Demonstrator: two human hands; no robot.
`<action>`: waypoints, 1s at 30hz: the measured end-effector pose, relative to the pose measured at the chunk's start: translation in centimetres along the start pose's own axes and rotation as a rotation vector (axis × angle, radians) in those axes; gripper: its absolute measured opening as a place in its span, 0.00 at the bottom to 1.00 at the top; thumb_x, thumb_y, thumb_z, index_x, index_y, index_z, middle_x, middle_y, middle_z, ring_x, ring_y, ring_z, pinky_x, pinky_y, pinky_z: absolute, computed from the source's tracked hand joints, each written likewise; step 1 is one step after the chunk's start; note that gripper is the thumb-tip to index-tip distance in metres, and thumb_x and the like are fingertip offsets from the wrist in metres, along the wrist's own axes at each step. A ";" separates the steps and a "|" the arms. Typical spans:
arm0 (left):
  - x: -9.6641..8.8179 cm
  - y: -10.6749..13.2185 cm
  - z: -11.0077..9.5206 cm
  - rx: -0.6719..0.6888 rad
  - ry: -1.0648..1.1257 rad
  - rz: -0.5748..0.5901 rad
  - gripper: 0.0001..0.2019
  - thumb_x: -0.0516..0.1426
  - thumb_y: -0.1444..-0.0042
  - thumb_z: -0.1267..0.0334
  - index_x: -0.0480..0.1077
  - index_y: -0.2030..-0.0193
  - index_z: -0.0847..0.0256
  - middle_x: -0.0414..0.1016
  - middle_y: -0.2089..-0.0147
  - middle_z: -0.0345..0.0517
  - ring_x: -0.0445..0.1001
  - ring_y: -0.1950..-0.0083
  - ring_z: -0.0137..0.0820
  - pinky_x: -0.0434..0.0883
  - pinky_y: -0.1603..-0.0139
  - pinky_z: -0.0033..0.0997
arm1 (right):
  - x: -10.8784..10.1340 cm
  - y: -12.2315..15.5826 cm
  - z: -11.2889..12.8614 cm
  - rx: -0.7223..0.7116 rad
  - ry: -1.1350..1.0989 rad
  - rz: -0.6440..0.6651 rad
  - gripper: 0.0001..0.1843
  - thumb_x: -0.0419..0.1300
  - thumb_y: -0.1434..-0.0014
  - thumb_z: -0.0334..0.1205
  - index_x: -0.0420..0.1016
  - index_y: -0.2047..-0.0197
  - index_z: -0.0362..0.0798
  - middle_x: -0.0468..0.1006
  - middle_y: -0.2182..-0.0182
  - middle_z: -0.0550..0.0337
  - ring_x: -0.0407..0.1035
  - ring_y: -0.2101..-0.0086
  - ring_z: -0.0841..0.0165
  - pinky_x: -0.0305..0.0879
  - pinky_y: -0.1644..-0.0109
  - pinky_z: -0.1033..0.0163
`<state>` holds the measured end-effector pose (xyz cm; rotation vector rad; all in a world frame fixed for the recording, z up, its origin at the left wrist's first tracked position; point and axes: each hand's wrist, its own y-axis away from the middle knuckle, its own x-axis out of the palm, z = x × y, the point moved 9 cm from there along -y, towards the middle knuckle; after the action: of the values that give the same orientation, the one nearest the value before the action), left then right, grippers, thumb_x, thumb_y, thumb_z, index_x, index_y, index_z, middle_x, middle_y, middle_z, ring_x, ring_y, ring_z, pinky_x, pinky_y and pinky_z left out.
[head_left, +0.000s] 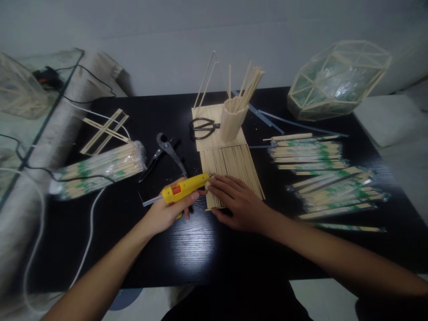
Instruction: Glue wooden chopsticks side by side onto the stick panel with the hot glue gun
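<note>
My left hand [169, 211] is wrapped round a yellow hot glue gun [187, 186], with a clear glue stick coming out of its back. The gun's nozzle points right, close to the left edge of a panel of chopsticks [230, 158] laid side by side. Across the near part of that panel rests my right hand [239, 200], palm down with fingers stretched out. Behind it, a flat wooden base [209, 113] carries a round chopstick holder [233, 122] filled with loose sticks. Black-handled scissors [203, 128] lie beside the holder.
Dark pliers [170, 154] lie left of the panel. Wrapped chopsticks [103, 169] and crossed sticks [105, 131] are further left, near a white cable [91, 223]. More wrapped chopsticks [334, 191] lie at right, below a faceted stick frame [339, 80].
</note>
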<state>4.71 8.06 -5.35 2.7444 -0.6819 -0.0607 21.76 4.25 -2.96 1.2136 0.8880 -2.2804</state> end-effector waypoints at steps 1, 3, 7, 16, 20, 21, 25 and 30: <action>0.0 0.0 0.0 0.000 0.000 0.002 0.21 0.68 0.32 0.51 0.76 0.41 0.62 0.89 0.46 0.58 0.79 0.75 0.28 0.81 0.72 0.30 | 0.0 0.0 0.0 0.001 0.007 0.002 0.30 0.61 0.26 0.43 0.69 0.25 0.45 0.76 0.30 0.41 0.67 0.27 0.50 0.69 0.24 0.38; 0.0 0.0 0.1 -0.001 0.001 0.002 0.20 0.68 0.33 0.51 0.76 0.42 0.63 0.89 0.47 0.58 0.79 0.76 0.28 0.81 0.72 0.29 | -0.1 0.0 0.1 -0.004 0.019 -0.003 0.29 0.60 0.25 0.44 0.70 0.26 0.43 0.77 0.30 0.40 0.68 0.28 0.50 0.69 0.24 0.39; 0.0 -0.1 -0.3 0.005 -0.016 -0.007 0.19 0.68 0.33 0.51 0.76 0.45 0.63 0.90 0.49 0.57 0.78 0.76 0.27 0.81 0.72 0.29 | -0.2 -0.1 0.2 -0.011 0.020 -0.011 0.28 0.60 0.25 0.44 0.71 0.27 0.41 0.77 0.31 0.39 0.68 0.28 0.50 0.69 0.25 0.39; -2.4 0.2 -2.9 0.045 -0.235 0.039 0.18 0.68 0.34 0.49 0.85 0.50 0.63 0.89 0.55 0.54 0.86 0.62 0.36 0.81 0.69 0.25 | -0.5 -0.2 0.3 -0.010 0.031 -0.021 0.26 0.60 0.25 0.44 0.72 0.29 0.41 0.78 0.31 0.41 0.70 0.29 0.51 0.70 0.24 0.41; -4.7 0.2 -2.2 -0.036 -0.321 0.097 0.21 0.66 0.32 0.43 0.86 0.60 0.62 0.88 0.65 0.51 0.83 0.69 0.32 0.81 0.67 0.26 | -0.6 -0.2 0.4 -0.020 0.031 -0.032 0.26 0.61 0.25 0.43 0.73 0.30 0.39 0.78 0.32 0.39 0.69 0.29 0.51 0.70 0.24 0.41; -4.9 0.2 -2.1 -0.044 -0.343 0.125 0.24 0.65 0.32 0.41 0.86 0.61 0.62 0.88 0.65 0.52 0.82 0.70 0.32 0.81 0.68 0.27 | -0.6 -0.2 0.4 -0.023 0.029 -0.037 0.26 0.62 0.26 0.42 0.73 0.31 0.38 0.78 0.32 0.38 0.69 0.29 0.50 0.70 0.24 0.41; -5.3 0.2 -1.6 -0.096 -0.387 0.192 0.27 0.63 0.34 0.35 0.86 0.57 0.62 0.88 0.61 0.53 0.83 0.68 0.32 0.79 0.69 0.25 | -0.6 -0.1 0.3 -0.024 0.025 -0.045 0.26 0.62 0.26 0.43 0.73 0.30 0.40 0.78 0.32 0.38 0.70 0.29 0.50 0.70 0.25 0.40; -4.8 0.2 -1.5 -0.098 -0.436 0.238 0.29 0.59 0.31 0.34 0.82 0.61 0.62 0.83 0.67 0.48 0.76 0.73 0.28 0.75 0.74 0.23 | -0.6 -0.1 0.3 -0.028 0.034 -0.047 0.26 0.62 0.26 0.43 0.74 0.31 0.38 0.78 0.32 0.38 0.70 0.29 0.50 0.70 0.24 0.41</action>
<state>0.52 10.54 -4.06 2.5523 -1.0812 -0.6337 21.80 4.13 -2.29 1.2351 0.9674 -2.2826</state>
